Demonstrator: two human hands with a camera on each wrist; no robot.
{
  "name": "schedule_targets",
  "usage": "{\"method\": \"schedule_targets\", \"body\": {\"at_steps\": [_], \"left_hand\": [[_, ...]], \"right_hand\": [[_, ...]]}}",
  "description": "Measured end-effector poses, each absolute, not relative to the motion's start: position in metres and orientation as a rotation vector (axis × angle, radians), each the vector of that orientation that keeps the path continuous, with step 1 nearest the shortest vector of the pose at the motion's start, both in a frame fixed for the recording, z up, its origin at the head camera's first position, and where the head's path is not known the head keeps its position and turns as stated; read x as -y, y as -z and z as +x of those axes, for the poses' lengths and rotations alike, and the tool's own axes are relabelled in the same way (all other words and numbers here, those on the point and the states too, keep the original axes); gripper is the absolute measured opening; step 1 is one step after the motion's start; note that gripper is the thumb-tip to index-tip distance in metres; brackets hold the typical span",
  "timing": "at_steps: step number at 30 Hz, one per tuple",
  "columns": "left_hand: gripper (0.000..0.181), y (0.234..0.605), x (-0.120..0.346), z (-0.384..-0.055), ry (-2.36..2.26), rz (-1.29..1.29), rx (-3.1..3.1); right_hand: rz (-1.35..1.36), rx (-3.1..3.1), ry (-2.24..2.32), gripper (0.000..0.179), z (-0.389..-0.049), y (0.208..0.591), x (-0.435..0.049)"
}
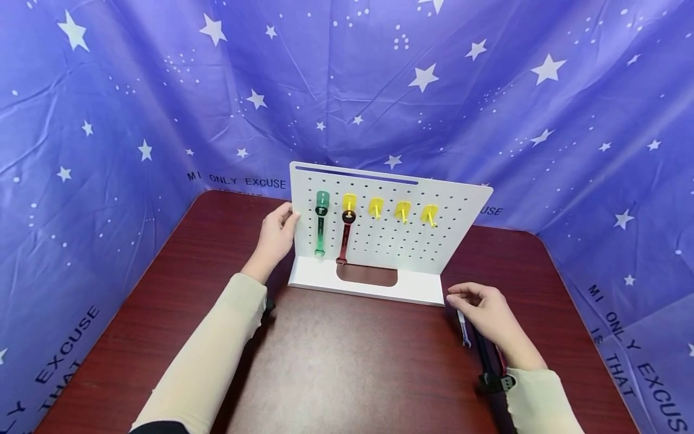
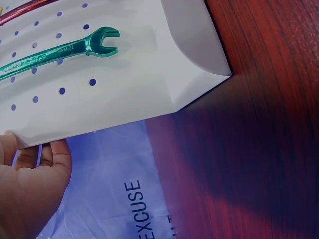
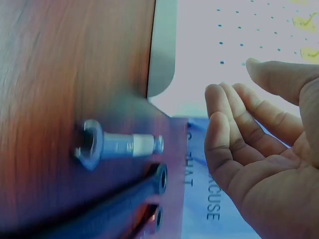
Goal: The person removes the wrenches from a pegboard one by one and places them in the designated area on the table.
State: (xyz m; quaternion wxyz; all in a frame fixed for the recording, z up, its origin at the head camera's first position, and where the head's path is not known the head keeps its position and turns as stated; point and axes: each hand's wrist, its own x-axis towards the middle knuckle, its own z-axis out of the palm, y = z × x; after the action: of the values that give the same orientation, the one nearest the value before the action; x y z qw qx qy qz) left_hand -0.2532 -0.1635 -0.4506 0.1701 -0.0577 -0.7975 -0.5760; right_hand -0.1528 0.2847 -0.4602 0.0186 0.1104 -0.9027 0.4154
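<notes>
A white pegboard stand (image 1: 374, 247) stands upright on the table. My left hand (image 1: 276, 238) grips its left edge, thumb in front and fingers behind in the left wrist view. On the board, a green wrench (image 1: 320, 232) hangs from a green hook (image 1: 323, 199), and a red wrench (image 1: 345, 238) from a yellow hook (image 1: 349, 202). My right hand (image 1: 485, 310) hovers by the board's lower right corner, fingers loosely bent and holding nothing. Below it lie a silver wrench (image 3: 119, 144), a dark wrench (image 3: 109, 199) and a partly hidden reddish wrench (image 3: 152, 221).
Three yellow hooks (image 1: 402, 211) on the board carry nothing. The dark red wooden table (image 1: 347, 361) spreads in front of the stand. Blue curtains (image 1: 347, 90) with white stars enclose the table at the back and sides.
</notes>
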Motion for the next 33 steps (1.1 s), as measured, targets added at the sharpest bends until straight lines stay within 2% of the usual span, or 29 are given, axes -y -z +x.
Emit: {"method": "schedule_targets", "body": {"at_steps": [9,33], "left_hand": [[0.016,0.456,0.166,-0.254,1.620,-0.172,2.265],[0.017,0.451,0.164,-0.253,1.613,-0.170,2.287]], "right_hand": [[0.377,2.761,-1.353,0.017,-0.161,0.470,-0.252],[0.469,2.659,-1.505,0.018,-0.183,0.460,-0.189]]}}
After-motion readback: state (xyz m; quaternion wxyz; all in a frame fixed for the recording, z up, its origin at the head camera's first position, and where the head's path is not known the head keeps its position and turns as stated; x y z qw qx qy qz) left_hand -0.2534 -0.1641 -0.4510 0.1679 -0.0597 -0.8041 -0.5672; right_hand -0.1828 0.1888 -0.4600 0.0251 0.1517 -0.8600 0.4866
